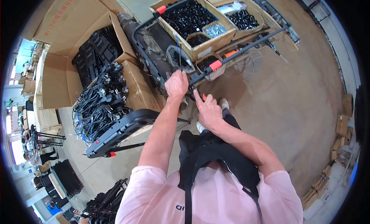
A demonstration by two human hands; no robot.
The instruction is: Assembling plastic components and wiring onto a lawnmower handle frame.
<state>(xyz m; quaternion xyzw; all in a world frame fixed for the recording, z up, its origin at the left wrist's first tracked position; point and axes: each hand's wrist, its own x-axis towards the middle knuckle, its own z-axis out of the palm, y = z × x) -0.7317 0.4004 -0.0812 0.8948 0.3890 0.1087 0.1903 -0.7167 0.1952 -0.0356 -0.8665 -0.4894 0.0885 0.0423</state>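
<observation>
My left hand (177, 84) is closed around a thin dark cable (180, 58), which rises from the fist and shows blue and yellow wire ends at its top. My right hand (209, 111) is wrapped round a red-handled hand tool (204, 97); its kind is mostly hidden by the fingers. Both hands are beside the near left corner of a dark tubular metal frame (246, 49). Red pieces sit on its tubes, one of them a red sleeve (215, 65). A clear plastic bag (179, 59) with dark contents lies just beyond the left hand.
Wooden boxes (210, 49) hold black parts and silver screws. A large cardboard box (59, 83) at left contains black plastic parts and a heap of black plugged cables (101, 104). Nearer stands a black console panel (123, 128). A corded screwdriver (274, 49) hangs right of the frame.
</observation>
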